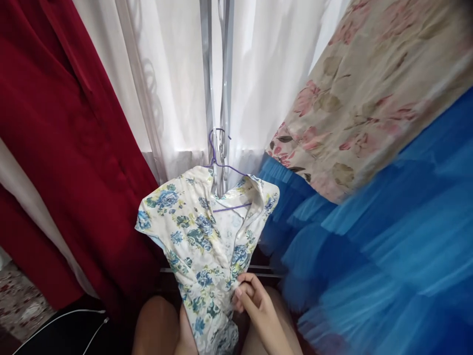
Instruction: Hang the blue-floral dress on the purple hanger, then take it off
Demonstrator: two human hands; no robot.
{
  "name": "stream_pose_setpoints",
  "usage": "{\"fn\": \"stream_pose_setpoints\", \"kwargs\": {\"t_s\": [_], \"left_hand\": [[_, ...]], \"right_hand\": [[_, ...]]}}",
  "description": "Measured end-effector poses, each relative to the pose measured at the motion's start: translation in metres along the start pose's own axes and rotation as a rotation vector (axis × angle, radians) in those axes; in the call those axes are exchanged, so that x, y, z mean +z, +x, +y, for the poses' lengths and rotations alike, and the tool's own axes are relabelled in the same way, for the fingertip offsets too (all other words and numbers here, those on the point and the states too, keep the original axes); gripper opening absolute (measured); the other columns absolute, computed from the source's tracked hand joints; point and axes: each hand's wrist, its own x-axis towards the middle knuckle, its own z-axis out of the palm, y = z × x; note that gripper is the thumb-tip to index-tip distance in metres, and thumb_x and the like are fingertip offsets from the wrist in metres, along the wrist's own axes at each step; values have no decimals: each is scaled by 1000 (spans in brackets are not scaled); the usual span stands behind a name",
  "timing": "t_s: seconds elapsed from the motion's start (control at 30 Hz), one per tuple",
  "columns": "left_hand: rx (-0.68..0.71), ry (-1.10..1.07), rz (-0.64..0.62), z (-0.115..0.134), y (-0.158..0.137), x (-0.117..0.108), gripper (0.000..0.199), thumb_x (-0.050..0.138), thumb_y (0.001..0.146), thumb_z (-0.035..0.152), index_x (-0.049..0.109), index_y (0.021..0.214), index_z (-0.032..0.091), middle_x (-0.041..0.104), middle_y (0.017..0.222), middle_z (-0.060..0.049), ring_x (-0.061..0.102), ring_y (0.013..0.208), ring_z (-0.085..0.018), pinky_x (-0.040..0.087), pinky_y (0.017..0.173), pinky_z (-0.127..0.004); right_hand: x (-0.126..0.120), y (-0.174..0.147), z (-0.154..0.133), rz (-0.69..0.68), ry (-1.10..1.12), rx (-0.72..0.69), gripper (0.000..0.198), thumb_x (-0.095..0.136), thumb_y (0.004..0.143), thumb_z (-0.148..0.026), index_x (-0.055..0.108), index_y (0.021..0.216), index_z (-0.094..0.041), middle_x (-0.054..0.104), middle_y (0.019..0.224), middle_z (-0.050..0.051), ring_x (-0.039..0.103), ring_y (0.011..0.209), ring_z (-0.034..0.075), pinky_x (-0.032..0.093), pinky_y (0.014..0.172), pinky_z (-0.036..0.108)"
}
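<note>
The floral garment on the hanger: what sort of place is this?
Perhaps an indoor dressing or clothes-storage corner, judging by the floral garment on its purple hanger, ruffled blue fabric and white drapery behind.

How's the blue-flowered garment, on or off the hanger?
On: the purple hanger shows above the garment and inside its neckline.

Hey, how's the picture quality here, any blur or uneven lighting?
In the head view, the floral top and right hand look fairly clear; in the head view, the blue ruffled fabric smears toward the right edge; in the head view, the white drapery is bright, while the lower left is dark.
</note>
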Motion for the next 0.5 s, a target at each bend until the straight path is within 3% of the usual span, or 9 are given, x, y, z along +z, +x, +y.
{"fn": "stream_pose_setpoints", "kwargs": {"t_s": [0.07,0.17,0.27,0.33,0.43,0.5], "left_hand": [[-23,-48,6,-5,-13,-11,46,63,82,61,60,125,45,61,129,-9,56,123,-31,57,82,-45],[-87,-155,-16,-8,-29,-24,68,69,66,72,65,126,40,67,125,-11,57,123,-40,55,88,-53],[-146,-223,-81,-11,-35,-26,63,81,65,52,69,122,30,67,126,-12,56,125,-38,46,104,-50],[-130,-167,-98,-15,-31,-25,56,82,67,41,69,120,27,67,126,-12,57,125,-35,44,107,-46],[-79,-62,-8,-20,-20,-24,47,80,69,37,69,113,24,69,120,-12,60,119,-34,47,103,-43],[1,7,127,-22,-13,-26,40,77,71,37,66,107,23,70,112,-12,63,112,-33,48,99,-43]], "right_hand": [[4,8,8,-1,-9,6,39,68,82,-56,54,99,-23,48,63,-5,47,59,14,38,58,25],[14,13,12,-29,-99,-37,36,67,84,-53,49,83,-22,39,64,-6,39,58,13,34,56,25],[19,10,2,-11,-264,-123,39,62,89,-49,42,72,-21,35,65,-4,34,61,13,30,56,25],[17,4,-8,-2,-363,-134,38,56,93,-48,43,71,-21,37,65,-3,35,61,13,29,56,26],[12,-7,-21,10,-423,-133,39,49,96,-49,45,70,-20,39,63,-3,37,60,14,28,55,27],[8,-14,-26,8,-432,-143,41,48,96,-49,44,68,-20,40,62,-2,37,60,14,28,56,27]]}}
